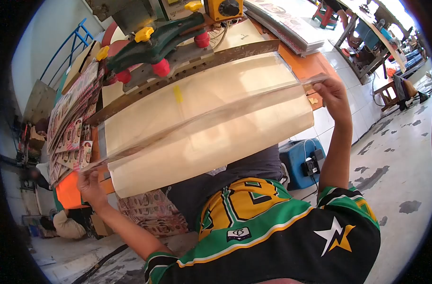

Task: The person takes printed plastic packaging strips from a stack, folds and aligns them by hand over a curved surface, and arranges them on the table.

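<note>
A transparent plastic sheet (216,110) stretches crosswise over a cream-coloured sheet (235,73) on the work table. My left hand (91,187) pinches its left end beside an orange piece. At the opposite end, my right hand (333,97) grips the other corner, beyond the table's right edge. Both hands have their fingers closed on the plastic. The cream surface curves down over the front edge toward my lap. A strip of yellow tape (178,93) marks the sheet, left of the middle.
Behind the sheet stands a machine with a dark green clamp bar (159,40), yellow knobs and red feet. Printed packaging pieces (74,123) are piled at the left. A stack of printed sheets (287,23) lies at the back right. A blue box (296,154) stands below, on the right.
</note>
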Tool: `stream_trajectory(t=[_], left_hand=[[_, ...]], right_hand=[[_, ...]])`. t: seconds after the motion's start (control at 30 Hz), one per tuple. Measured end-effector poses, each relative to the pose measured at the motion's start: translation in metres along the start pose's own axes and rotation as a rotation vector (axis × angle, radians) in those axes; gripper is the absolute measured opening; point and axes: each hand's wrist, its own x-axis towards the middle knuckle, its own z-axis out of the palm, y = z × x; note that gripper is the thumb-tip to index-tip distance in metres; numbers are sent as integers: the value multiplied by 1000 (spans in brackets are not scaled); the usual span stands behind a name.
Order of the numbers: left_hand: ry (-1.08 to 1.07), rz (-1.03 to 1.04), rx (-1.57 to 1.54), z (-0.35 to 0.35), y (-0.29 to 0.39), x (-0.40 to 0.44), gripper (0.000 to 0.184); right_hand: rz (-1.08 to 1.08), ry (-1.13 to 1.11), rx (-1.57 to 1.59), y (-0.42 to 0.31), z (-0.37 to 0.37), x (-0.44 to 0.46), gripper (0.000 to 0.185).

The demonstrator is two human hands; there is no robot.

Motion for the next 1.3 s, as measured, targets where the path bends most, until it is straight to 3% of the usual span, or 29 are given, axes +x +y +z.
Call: stream_trajectory(t=[0.13,0.2,0.33,0.47,0.53,0.6,0.77,0.87,1.13,1.3], left_hand=[[-62,-73,167,12,14,11,18],[-229,-136,245,39,22,12,19],[-309,-223,305,34,14,5,21],[-209,-162,206,41,18,3,25],[-212,-175,177,34,9,4,25],[-92,-227,-233,37,5,4,25],[-174,-342,-414,54,32,-1,32],[-33,-399,-533,46,15,0,31],[-16,-409,-445,26,-3,6,20],[-138,-381,-414,32,1,5,19]], right_hand=[[-60,21,26,-12,4,8,19],[106,-150,28,-15,9,14,22],[74,-153,10,3,9,11,25],[154,-139,14,-6,17,8,27],[169,-57,206,-6,24,7,28],[198,-38,318,-22,34,7,28],[272,0,526,-48,53,11,30],[251,-52,537,-43,53,18,28],[196,-185,542,-23,54,47,30],[141,-247,492,-23,54,51,29]])
